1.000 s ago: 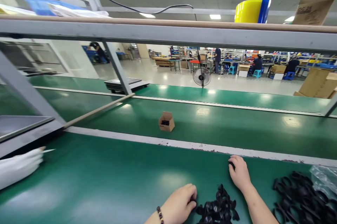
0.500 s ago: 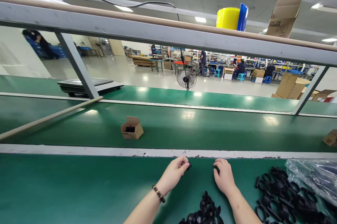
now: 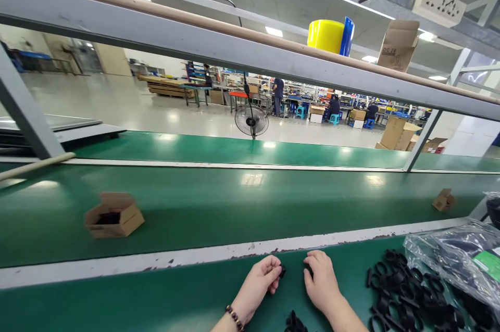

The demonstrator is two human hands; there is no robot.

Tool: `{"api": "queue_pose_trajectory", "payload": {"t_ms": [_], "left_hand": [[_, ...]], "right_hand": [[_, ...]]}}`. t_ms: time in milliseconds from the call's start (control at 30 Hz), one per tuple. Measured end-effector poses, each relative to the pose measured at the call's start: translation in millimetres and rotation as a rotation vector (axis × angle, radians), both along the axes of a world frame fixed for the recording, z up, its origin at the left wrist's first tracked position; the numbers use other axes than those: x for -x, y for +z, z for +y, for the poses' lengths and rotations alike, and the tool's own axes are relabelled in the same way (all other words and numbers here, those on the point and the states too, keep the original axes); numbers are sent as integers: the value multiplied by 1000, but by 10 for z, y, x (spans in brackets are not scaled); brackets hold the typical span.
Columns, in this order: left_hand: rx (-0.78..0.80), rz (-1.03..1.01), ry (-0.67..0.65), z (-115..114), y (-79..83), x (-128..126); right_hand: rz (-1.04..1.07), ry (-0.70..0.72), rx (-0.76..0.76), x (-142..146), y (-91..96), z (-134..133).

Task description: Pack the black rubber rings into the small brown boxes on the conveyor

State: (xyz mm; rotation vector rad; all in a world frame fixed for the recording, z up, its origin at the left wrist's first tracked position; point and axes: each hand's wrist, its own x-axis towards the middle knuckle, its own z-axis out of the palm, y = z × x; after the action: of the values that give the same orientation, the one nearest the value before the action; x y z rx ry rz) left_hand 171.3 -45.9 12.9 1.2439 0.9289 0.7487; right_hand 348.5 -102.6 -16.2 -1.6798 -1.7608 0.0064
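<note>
My left hand (image 3: 260, 285), with a beaded bracelet at the wrist, pinches a small black plastic part (image 3: 282, 271) between thumb and fingertips. Just to its right, my right hand (image 3: 321, 281) is curled with the thumb near the fingers. A bit of black shows inside its grip, mostly covered by the fingers. Both hands hover over the green work surface (image 3: 175, 301), close to its pale far edge. Below them, a heap of small black parts (image 3: 295, 322) is cut off by the frame's bottom. Black ring-shaped clips (image 3: 406, 290) lie piled at my right.
Behind the pale edge runs a green belt (image 3: 219, 207) carrying an open cardboard box (image 3: 113, 217) with black parts inside, and a smaller box (image 3: 444, 200) at right. A clear plastic bag (image 3: 457, 254) lies beside the clips. A shelf rail (image 3: 234, 46) crosses above.
The view has swung right and tilted. Both cardboard boxes have shifted left along the belt, the left one also appearing nearer. My hands keep nearly the same pose, slightly closer together.
</note>
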Motion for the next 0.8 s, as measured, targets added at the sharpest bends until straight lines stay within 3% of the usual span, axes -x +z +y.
{"api": "queue_pose_trajectory", "payload": {"t_ms": [100, 233, 333, 433, 567, 700, 800], "left_hand": [[-21, 16, -42, 4, 24, -12], [-34, 9, -45, -7, 64, -8], [-35, -14, -23, -17, 111, -1], [-25, -19, -20, -20, 137, -7], [-38, -9, -6, -8, 118, -23], [-91, 58, -29, 29, 72, -24], [-177, 164, -60, 53, 65, -13]], "right_hand": [[-166, -93, 80, -185, 165, -90], [-406, -302, 335, -742, 380, -303], [-448, -417, 517, -1152, 436, -463], [-425, -436, 563, -1338, 451, -525], [-402, -386, 490, -1176, 525, -449], [-332, -280, 370, -700, 558, -307], [-237, -239, 304, -352, 465, -197]]}}
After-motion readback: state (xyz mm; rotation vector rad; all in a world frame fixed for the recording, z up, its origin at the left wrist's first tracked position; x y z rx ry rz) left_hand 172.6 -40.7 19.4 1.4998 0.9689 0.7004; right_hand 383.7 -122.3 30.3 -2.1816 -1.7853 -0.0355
